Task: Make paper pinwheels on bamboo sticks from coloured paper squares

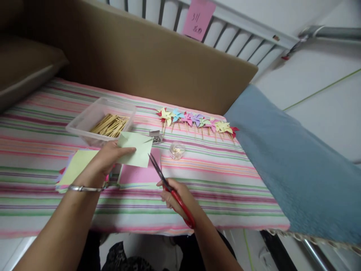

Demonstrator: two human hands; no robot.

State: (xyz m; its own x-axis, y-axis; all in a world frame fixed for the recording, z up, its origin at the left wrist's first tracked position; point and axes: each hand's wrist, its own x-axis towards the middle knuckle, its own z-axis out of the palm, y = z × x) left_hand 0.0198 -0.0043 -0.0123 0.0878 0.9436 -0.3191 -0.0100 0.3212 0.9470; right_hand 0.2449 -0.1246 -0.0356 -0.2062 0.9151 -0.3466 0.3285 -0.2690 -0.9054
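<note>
Here's your left hand [108,155], thumb on top, pinching the pale green sheet [139,150] by its left side, with a slit running in near the upper right corner! Your right hand [184,196] grips the red-handled scissors [181,206], fingers wrapped around the handles, blade tips right by the sheet's right edge; whether they touch, you can't tell from here. Under that sheet lies pink paper [138,175], the clear tub [81,132] of sticks [113,127] sits just beyond your left hand, and pinwheels [197,119] line up farther back!
</note>
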